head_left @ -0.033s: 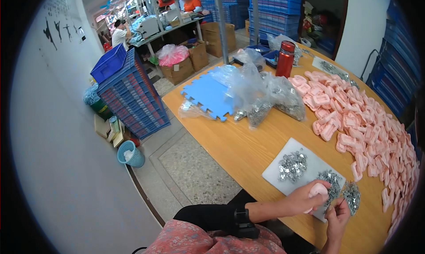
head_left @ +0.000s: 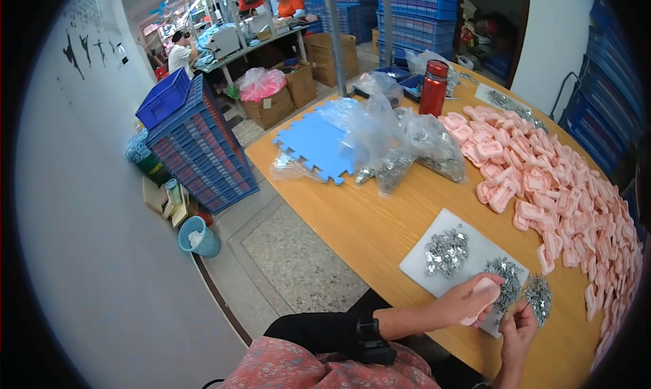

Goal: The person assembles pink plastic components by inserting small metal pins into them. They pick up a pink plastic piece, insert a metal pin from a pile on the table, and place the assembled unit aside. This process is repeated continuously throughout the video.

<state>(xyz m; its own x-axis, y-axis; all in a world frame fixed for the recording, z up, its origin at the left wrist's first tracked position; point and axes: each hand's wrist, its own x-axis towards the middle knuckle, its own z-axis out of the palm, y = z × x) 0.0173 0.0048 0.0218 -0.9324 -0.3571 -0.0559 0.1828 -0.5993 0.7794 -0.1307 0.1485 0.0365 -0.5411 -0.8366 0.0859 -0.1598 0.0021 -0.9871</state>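
Observation:
My left hand [head_left: 462, 303] is closed around a pale pink plastic piece [head_left: 483, 295], a shell-like part of the kind heaped on the table. Close beside it, my right hand [head_left: 519, 331] has thumb and finger pinched together; whatever sits between them is too small to make out. Under and beside the hands lies a white board [head_left: 418, 265]. Two piles of small shiny metal parts rest on it, one at its far left [head_left: 447, 251] and one by my left fingers [head_left: 504, 278]. Another metal pile [head_left: 538, 299] lies just past my right fingertips, at the board's right edge.
A large heap of pink plastic pieces [head_left: 550, 186] covers the table's right side. Farther back are clear bags of metal parts [head_left: 434, 148], a blue foam mat [head_left: 315, 145] and a red flask [head_left: 434, 87]. Blue crates [head_left: 200, 145] stand left of the table [head_left: 325, 226]. Two people work far behind.
The pink piece has turned a little in my left hand and shows more of its flat face. The whole view has shifted slightly; my right hand stays pinched in about the same place.

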